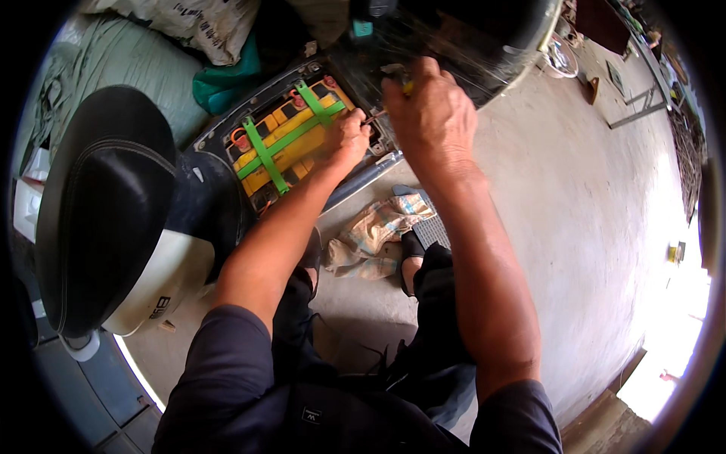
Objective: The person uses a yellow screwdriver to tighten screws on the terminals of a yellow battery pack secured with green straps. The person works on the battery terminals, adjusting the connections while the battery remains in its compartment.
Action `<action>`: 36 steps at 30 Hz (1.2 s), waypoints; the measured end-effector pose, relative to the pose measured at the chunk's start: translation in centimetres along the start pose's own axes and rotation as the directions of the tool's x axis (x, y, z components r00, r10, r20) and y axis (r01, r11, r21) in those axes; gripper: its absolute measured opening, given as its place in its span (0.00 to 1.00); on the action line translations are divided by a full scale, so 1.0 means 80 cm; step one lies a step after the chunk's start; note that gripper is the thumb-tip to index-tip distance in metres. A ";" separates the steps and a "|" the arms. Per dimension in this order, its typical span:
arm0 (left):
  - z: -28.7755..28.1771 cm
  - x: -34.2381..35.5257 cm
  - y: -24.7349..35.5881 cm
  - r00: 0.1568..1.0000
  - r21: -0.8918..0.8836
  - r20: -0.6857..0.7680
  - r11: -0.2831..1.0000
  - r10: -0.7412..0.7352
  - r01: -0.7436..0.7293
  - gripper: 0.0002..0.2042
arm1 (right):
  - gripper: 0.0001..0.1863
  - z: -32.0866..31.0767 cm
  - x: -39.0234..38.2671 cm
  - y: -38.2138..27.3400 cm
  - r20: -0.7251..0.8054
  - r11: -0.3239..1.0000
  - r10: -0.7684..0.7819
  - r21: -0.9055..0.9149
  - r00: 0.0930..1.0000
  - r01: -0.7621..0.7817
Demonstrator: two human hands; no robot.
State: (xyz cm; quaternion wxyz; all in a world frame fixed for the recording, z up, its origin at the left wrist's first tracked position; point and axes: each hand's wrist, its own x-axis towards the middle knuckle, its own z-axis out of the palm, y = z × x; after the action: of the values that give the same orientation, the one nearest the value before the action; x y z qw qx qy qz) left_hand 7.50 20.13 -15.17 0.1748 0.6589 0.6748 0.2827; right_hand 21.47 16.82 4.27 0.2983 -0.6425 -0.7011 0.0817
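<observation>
Yellow battery blocks (306,151) with green straps (268,159) sit in an open compartment of a dark scooter body (507,53), with red terminals and wires along their edges. My left hand (348,136) is curled at the compartment's right end, fingers closed on something small that I cannot make out. Just right of it, above the rim, my right hand (435,125) grips a tool with a yellow part (409,87), mostly hidden by the fingers. A thin shaft shows between the two hands.
A black seat (106,197) stands at my left, with wrapped bundles (121,57) and a white sack (208,26) behind it. A crumpled checked cloth (378,227) and grey mat (431,229) lie by my feet. A basin (561,59) and metal frame (635,117) are at the upper right.
</observation>
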 end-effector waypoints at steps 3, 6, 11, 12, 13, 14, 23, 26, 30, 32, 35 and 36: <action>0.001 0.004 -0.005 0.999 -0.036 0.052 0.999 0.008 -0.006 0.10 | 0.16 0.005 -0.004 -0.004 -0.037 0.978 -0.186 0.090 0.982 0.188; 0.005 0.005 -0.006 0.999 -0.125 -0.005 0.992 0.036 -0.037 0.10 | 0.17 0.008 -0.008 -0.007 -0.045 0.972 -0.217 0.083 0.975 0.220; -0.003 0.001 0.000 0.996 0.009 -0.032 0.997 0.081 -0.081 0.07 | 0.19 -0.010 -0.001 -0.006 0.060 0.997 0.049 0.048 0.997 -0.052; -0.003 0.000 -0.005 0.992 0.009 -0.072 0.995 0.099 -0.099 0.06 | 0.19 -0.006 0.001 -0.004 0.068 0.996 0.061 0.060 0.996 -0.065; -0.011 -0.002 -0.001 0.999 -0.040 -0.035 0.999 0.017 -0.018 0.07 | 0.16 0.000 0.000 -0.007 0.042 0.997 0.024 0.069 0.999 -0.027; -0.021 -0.005 0.003 0.998 -0.084 0.006 0.994 -0.066 0.066 0.08 | 0.13 -0.002 -0.004 -0.010 0.031 0.992 -0.080 0.098 0.996 0.076; 0.009 0.012 -0.026 0.999 0.026 0.010 0.999 0.036 -0.037 0.15 | 0.19 -0.009 -0.001 -0.008 0.100 0.999 0.016 0.034 0.995 -0.020; 0.012 0.016 -0.028 0.997 0.091 0.075 0.995 0.021 -0.028 0.20 | 0.18 -0.003 -0.004 -0.006 0.042 0.999 -0.040 -0.027 0.998 0.041; -0.024 -0.001 0.034 0.988 -0.150 0.146 0.986 -0.056 0.078 0.28 | 0.19 0.005 -0.010 -0.003 -0.059 0.967 -0.247 0.049 0.967 0.250; -0.035 -0.004 0.045 0.992 -0.194 0.118 0.979 -0.033 0.056 0.27 | 0.15 0.006 -0.012 -0.007 -0.052 0.962 -0.238 0.127 0.970 0.242; -0.013 0.009 0.001 0.995 -0.005 0.098 1.000 -0.016 0.017 0.20 | 0.18 0.000 -0.009 -0.012 0.007 0.997 -0.014 0.072 1.000 0.014; -0.007 0.012 -0.011 0.995 0.122 0.092 0.991 0.045 -0.056 0.18 | 0.18 -0.004 -0.005 -0.014 0.063 0.995 0.065 0.067 0.996 -0.069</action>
State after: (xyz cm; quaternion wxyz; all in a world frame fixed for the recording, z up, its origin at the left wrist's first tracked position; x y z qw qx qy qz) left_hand 6.41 21.00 -15.15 0.1562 0.6973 0.6658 0.2146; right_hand 20.69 16.19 4.98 0.2962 -0.6521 -0.6845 0.1355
